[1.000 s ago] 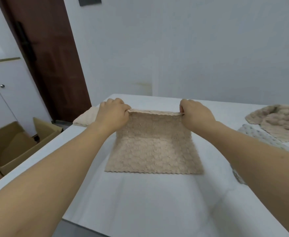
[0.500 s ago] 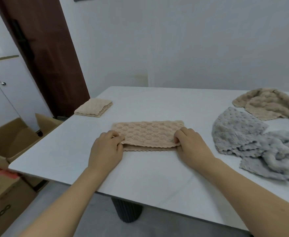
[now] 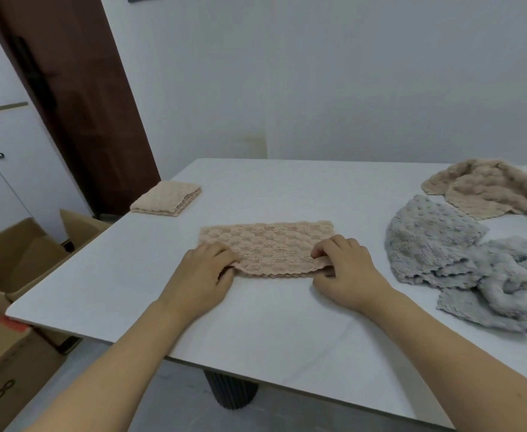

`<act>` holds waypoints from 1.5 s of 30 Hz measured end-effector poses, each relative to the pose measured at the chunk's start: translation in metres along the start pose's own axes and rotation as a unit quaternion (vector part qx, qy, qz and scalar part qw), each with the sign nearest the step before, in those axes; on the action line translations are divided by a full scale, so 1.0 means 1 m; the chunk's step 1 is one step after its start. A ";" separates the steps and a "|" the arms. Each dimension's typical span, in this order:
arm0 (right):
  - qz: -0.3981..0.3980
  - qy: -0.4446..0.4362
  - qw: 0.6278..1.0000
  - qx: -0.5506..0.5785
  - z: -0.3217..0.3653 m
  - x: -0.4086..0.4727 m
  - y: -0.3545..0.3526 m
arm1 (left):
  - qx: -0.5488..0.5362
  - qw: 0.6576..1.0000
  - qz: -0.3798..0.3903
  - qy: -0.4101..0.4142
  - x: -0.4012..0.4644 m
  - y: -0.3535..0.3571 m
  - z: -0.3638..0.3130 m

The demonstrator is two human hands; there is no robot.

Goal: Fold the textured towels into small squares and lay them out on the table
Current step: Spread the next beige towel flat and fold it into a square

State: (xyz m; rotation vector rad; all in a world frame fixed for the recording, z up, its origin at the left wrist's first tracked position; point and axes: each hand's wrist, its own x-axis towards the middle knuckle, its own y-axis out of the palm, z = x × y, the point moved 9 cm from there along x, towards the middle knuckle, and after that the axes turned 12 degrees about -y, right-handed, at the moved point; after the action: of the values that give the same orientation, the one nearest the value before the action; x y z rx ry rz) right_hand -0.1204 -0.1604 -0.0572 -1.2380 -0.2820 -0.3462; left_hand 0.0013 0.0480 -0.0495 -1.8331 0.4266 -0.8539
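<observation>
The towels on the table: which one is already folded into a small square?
The beige towel at the table's far left corner, lying alone as a compact layered square. The beige one under both hands is only a half-folded strip, and the grey and beige ones at right lie crumpled.

Home rm, white cabinet (image 3: pixel 3 169), wood door (image 3: pixel 78 98), cardboard boxes (image 3: pixel 16 260)

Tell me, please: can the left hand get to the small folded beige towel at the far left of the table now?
Probably yes, but not at once. The left hand pinches the half-folded beige towel and must let go first. The bare table between it and the folded beige towel leaves the way free.
</observation>
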 end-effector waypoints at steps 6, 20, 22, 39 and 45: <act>0.054 0.018 0.998 0.022 -0.002 -0.002 0.002 | -0.007 0.997 0.029 -0.073 0.029 -0.017 -0.003; -0.064 0.151 0.878 0.449 -0.012 0.024 -0.105 | -0.062 0.996 0.067 0.007 0.040 -0.094 -0.049; -0.041 0.158 0.877 0.452 -0.006 0.025 -0.124 | -0.073 0.995 0.061 -0.003 0.042 -0.101 -0.053; 0.023 0.328 0.904 0.272 -0.067 0.032 -0.005 | -0.043 0.983 0.120 -0.134 0.038 -0.004 0.006; 0.059 0.239 0.966 0.077 -0.072 0.045 -0.008 | 0.086 0.978 0.130 -0.139 0.047 0.007 0.014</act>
State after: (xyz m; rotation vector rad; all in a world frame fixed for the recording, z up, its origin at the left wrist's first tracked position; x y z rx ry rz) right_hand -0.0809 -0.2355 -0.0548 -0.9782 0.1777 -0.4972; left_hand 0.0443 0.0245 -0.0419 -1.6613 0.3912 -0.4334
